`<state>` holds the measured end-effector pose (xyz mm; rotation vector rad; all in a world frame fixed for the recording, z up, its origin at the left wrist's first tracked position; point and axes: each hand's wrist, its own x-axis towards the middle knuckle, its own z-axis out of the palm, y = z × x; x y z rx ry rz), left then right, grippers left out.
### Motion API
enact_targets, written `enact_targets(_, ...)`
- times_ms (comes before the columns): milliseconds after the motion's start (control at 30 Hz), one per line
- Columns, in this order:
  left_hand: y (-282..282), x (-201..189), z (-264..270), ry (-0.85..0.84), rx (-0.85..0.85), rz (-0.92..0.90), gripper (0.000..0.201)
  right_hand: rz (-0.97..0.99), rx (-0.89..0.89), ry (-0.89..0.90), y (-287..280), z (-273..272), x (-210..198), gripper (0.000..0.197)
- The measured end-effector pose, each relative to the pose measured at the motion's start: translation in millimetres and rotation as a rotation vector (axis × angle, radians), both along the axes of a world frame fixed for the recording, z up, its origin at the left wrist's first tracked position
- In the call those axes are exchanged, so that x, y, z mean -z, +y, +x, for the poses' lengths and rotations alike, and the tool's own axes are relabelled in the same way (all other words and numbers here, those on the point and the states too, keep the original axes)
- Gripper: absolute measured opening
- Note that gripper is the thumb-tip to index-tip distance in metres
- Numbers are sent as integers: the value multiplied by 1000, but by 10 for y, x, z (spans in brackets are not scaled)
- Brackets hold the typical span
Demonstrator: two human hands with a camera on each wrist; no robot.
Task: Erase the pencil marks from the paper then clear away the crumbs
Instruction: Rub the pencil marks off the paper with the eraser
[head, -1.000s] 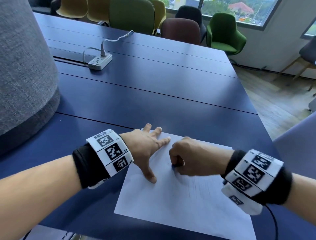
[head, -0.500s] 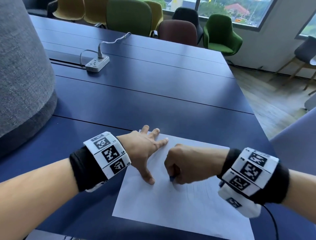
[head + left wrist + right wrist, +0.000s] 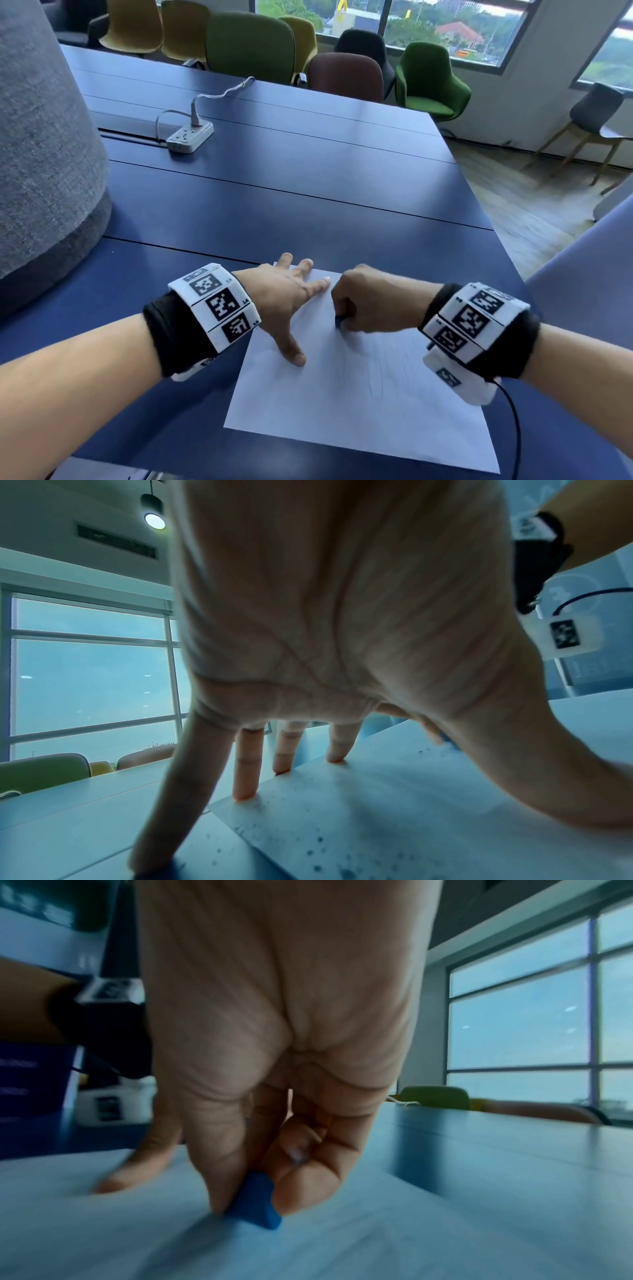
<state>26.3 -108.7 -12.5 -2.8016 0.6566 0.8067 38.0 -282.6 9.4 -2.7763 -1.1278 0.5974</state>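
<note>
Head view: right hand (image 3: pixel 371 301) pinches blue eraser (image 3: pixel 255 1208) against white paper (image 3: pixel 359 404) on the blue table (image 3: pixel 308 205). Left hand (image 3: pixel 287 298), fingers spread flat, pins the sheet's far corner. Risk: hard rubbing may crease the unpinned near edge and scatter the crumbs (image 3: pixel 315 842).

Your left hand (image 3: pixel 286 301) lies flat with fingers spread on the far left corner of the paper (image 3: pixel 359 404), thumb pointing toward you. Your right hand (image 3: pixel 373 301) is curled round a small blue eraser (image 3: pixel 338 322), whose tip touches the sheet near its far edge. Faint pencil marks (image 3: pixel 380 373) show just nearer you. The paper sits at the near edge of the blue table (image 3: pixel 274 205); a white power strip (image 3: pixel 190 137) lies well apart, toward the far left.
</note>
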Motion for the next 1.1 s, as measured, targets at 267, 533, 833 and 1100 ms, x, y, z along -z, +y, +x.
enact_targets(267,-9,-27,-8,16,-16,9,130,-29,-44,73,-52,-126,40,6)
enact_targets(533,0,-16,-10,8,-21,2,130,75,95,-66,-105,221,91,7)
enact_targets(833,8,-3,11,-2,-15,-3,130,101,134,-54,-99,439,53,8)
enact_targets(1100,3,9,13,6,-9,3,130,41,41,40,-81,296,67,6)
